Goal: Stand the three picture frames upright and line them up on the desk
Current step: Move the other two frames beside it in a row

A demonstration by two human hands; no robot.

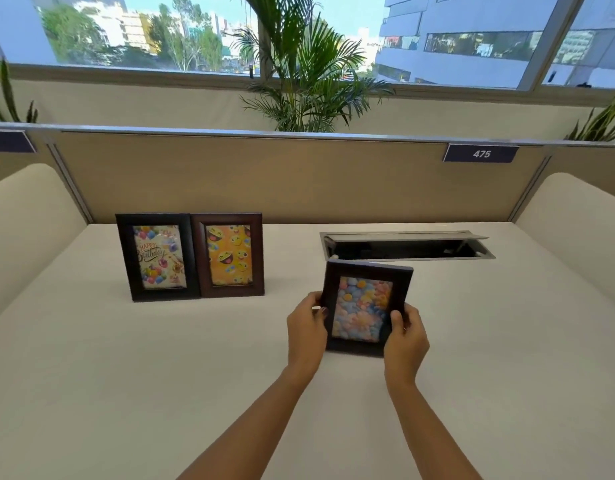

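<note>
- While both hands, left hand (307, 327) and right hand (404, 336), pinch the flower frame (364, 308) by its sides, keep it vertical.
- Set it on the desk (160, 375), touching the emoji frame (228, 254), fronts level.

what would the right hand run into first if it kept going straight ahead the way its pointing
The right hand points away, toward the partition, gripping the flower frame. Straight on, it would likely meet the open cable hatch in the desk first, though depth is hard to judge.
</note>
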